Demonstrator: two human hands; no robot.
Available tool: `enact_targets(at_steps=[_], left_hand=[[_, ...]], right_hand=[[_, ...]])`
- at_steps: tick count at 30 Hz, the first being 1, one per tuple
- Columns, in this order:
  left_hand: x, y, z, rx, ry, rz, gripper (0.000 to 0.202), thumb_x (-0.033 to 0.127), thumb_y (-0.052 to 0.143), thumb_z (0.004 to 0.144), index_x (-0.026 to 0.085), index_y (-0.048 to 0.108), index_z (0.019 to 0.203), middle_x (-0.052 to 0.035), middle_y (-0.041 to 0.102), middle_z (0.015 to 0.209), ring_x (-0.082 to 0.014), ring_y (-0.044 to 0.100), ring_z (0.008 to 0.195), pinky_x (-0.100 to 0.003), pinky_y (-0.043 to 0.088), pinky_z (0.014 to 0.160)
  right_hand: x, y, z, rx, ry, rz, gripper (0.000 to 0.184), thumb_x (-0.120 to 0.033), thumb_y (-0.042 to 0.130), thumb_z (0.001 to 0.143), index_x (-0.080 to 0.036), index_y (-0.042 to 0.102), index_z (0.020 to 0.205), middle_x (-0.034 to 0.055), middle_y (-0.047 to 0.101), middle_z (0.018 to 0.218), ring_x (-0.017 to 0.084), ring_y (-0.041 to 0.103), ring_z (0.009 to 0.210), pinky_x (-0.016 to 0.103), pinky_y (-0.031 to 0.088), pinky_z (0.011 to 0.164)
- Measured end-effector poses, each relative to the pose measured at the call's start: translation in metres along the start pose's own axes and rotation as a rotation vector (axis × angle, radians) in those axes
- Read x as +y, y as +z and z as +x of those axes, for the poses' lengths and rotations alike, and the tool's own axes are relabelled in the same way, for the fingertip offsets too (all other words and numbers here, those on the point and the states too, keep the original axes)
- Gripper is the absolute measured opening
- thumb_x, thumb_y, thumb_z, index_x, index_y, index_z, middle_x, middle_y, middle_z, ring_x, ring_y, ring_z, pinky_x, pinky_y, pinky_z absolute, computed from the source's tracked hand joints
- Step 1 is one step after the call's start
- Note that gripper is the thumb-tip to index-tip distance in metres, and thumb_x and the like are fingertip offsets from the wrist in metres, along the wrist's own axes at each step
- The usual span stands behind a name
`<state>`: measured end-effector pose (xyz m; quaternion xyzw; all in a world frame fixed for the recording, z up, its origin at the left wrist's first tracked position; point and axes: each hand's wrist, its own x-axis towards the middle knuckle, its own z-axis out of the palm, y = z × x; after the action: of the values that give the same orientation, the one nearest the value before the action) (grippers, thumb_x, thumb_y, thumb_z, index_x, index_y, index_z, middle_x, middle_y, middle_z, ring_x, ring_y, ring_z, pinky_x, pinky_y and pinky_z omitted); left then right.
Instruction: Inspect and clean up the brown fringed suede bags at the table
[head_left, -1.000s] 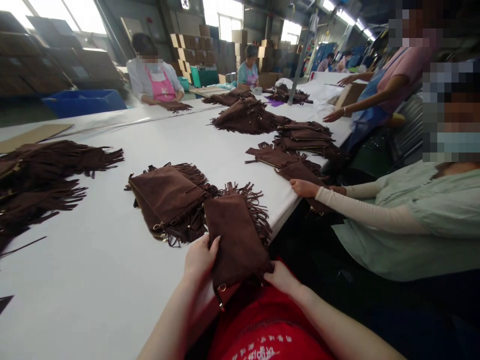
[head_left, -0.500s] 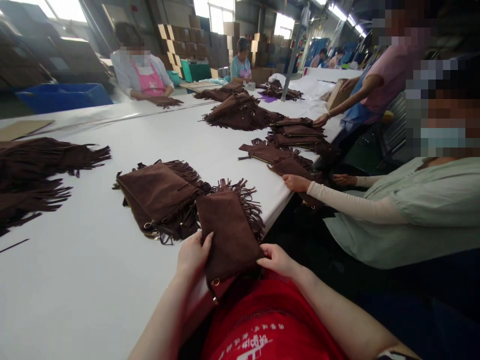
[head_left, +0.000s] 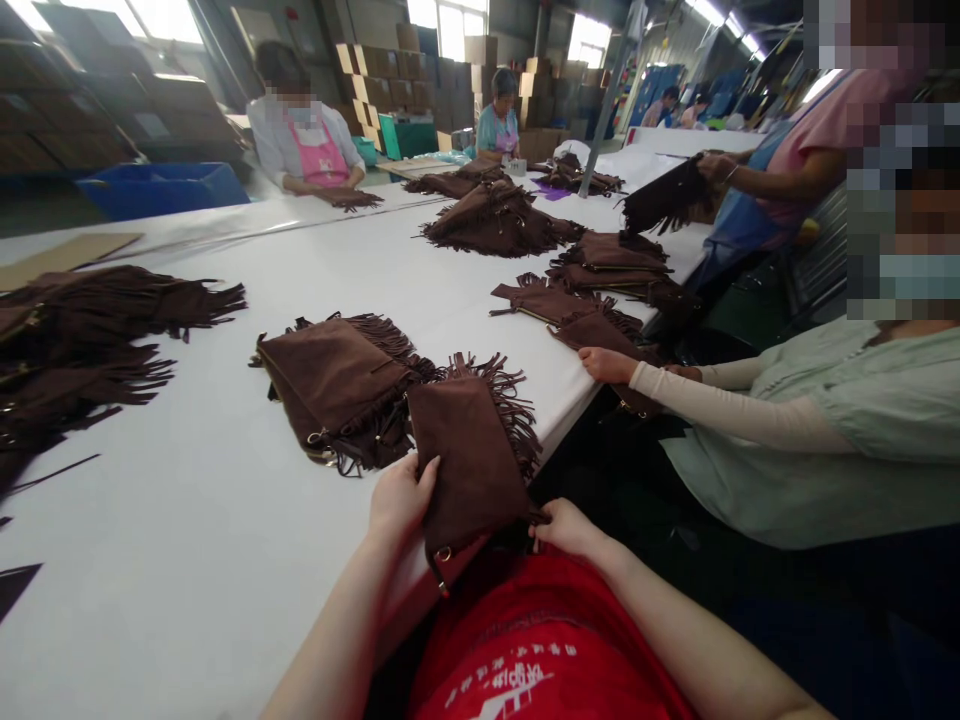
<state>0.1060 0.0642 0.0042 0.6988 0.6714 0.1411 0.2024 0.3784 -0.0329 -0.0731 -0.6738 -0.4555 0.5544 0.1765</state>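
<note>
A brown fringed bag (head_left: pixel 472 455) lies at the table's front edge, its fringe pointing to the far right. My left hand (head_left: pixel 401 497) grips its left side, thumb on top and the other fingers underneath. At the lower right corner, my right hand (head_left: pixel 568 528) pinches a small dark tab or zip end; the fingertips partly hide it. A gold-coloured ring and a short strap hang from the near left corner. Just beyond, to the left, a stack of similar fringed bags (head_left: pixel 337 375) touches the fringe of the one I hold.
More brown fringed bags (head_left: pixel 97 310) lie at the left of the white table (head_left: pixel 210 520). Further piles (head_left: pixel 499 220) stand across it. Close on my right, a co-worker's hand (head_left: pixel 609 366) holds another bag. A metal post (head_left: pixel 611 100) rises at the back.
My right hand has slid from the bag's right edge down to the tab at its corner. A co-worker at the far right has raised a dark fringed piece off the table.
</note>
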Motion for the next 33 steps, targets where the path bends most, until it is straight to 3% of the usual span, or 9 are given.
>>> enact_targets(at_steps=[5, 8, 11, 13, 16, 18, 20, 27, 33], left_hand=[[0.002, -0.002, -0.001, -0.009, -0.016, -0.014, 0.038, 0.049, 0.041, 0.092, 0.022, 0.067, 0.09, -0.0067, 0.073, 0.09, -0.0228, 0.066, 0.084, -0.028, 0.039, 0.066], [0.003, -0.002, -0.002, -0.015, -0.022, -0.031, 0.038, 0.049, 0.041, 0.092, 0.022, 0.067, 0.09, -0.0068, 0.073, 0.09, -0.0223, 0.066, 0.083, -0.028, 0.039, 0.066], [0.003, -0.002, -0.001, -0.017, -0.022, -0.043, 0.037, 0.048, 0.042, 0.092, 0.022, 0.067, 0.09, -0.0066, 0.073, 0.089, -0.022, 0.066, 0.082, -0.028, 0.039, 0.064], [0.003, -0.001, -0.001, -0.02, -0.024, -0.044, 0.037, 0.048, 0.042, 0.093, 0.022, 0.067, 0.089, -0.0069, 0.073, 0.088, -0.0223, 0.066, 0.082, -0.028, 0.039, 0.064], [0.003, -0.001, -0.001, -0.018, -0.021, -0.059, 0.036, 0.047, 0.043, 0.093, 0.021, 0.067, 0.091, -0.0073, 0.073, 0.09, -0.0222, 0.066, 0.084, -0.028, 0.04, 0.065], [0.003, -0.002, -0.002, -0.013, -0.012, -0.079, 0.035, 0.046, 0.044, 0.093, 0.022, 0.068, 0.094, -0.0074, 0.073, 0.093, -0.0217, 0.066, 0.085, -0.028, 0.04, 0.067], [0.003, -0.002, -0.003, -0.009, -0.008, -0.087, 0.034, 0.046, 0.044, 0.093, 0.021, 0.068, 0.095, -0.0076, 0.073, 0.094, -0.0214, 0.066, 0.086, -0.028, 0.041, 0.068], [0.003, -0.001, -0.003, -0.012, -0.013, -0.093, 0.033, 0.046, 0.044, 0.093, 0.021, 0.067, 0.091, -0.0077, 0.073, 0.094, -0.0209, 0.065, 0.085, -0.028, 0.04, 0.067], [0.003, -0.002, -0.003, -0.013, -0.02, -0.098, 0.033, 0.045, 0.045, 0.093, 0.02, 0.066, 0.089, -0.0079, 0.072, 0.093, -0.0211, 0.065, 0.086, -0.028, 0.039, 0.068]], right_hand=[[0.016, -0.011, -0.002, -0.027, 0.095, -0.246, 0.013, -0.018, 0.064, 0.07, -0.017, 0.066, 0.056, 0.0047, 0.068, 0.055, 0.016, 0.063, 0.051, 0.024, 0.046, 0.053], [0.022, -0.019, -0.002, 0.014, 0.046, -0.39, 0.012, -0.01, 0.061, 0.065, -0.017, 0.066, 0.057, 0.0058, 0.069, 0.059, 0.019, 0.066, 0.057, 0.027, 0.049, 0.06], [0.018, -0.026, -0.001, 0.19, -0.144, -0.172, 0.031, -0.004, 0.054, 0.062, -0.017, 0.07, 0.084, 0.0073, 0.074, 0.086, 0.02, 0.069, 0.08, 0.03, 0.053, 0.078], [0.007, -0.029, -0.002, 0.224, -0.285, 0.075, 0.042, -0.005, 0.054, 0.062, -0.017, 0.068, 0.099, 0.0079, 0.073, 0.099, 0.021, 0.068, 0.094, 0.033, 0.051, 0.089], [-0.016, -0.025, -0.01, -0.009, -0.379, 0.359, 0.044, -0.014, 0.063, 0.064, -0.018, 0.065, 0.108, 0.0075, 0.072, 0.109, 0.023, 0.066, 0.104, 0.039, 0.049, 0.096], [-0.03, -0.014, -0.016, -0.176, -0.379, 0.444, 0.045, -0.021, 0.071, 0.065, -0.017, 0.065, 0.109, 0.0074, 0.071, 0.111, 0.025, 0.065, 0.104, 0.04, 0.05, 0.094], [-0.04, -0.002, -0.02, -0.209, -0.367, 0.465, 0.042, -0.027, 0.075, 0.065, -0.015, 0.066, 0.104, 0.0075, 0.073, 0.106, 0.027, 0.067, 0.1, 0.04, 0.051, 0.089], [-0.052, 0.013, -0.023, -0.15, -0.284, 0.534, 0.035, -0.034, 0.075, 0.064, -0.013, 0.069, 0.092, 0.0083, 0.074, 0.094, 0.027, 0.068, 0.087, 0.037, 0.053, 0.079], [-0.057, 0.018, -0.021, 0.017, -0.263, 0.339, 0.024, -0.028, 0.069, 0.063, -0.013, 0.067, 0.082, 0.0058, 0.073, 0.079, 0.022, 0.066, 0.073, 0.029, 0.051, 0.065]])
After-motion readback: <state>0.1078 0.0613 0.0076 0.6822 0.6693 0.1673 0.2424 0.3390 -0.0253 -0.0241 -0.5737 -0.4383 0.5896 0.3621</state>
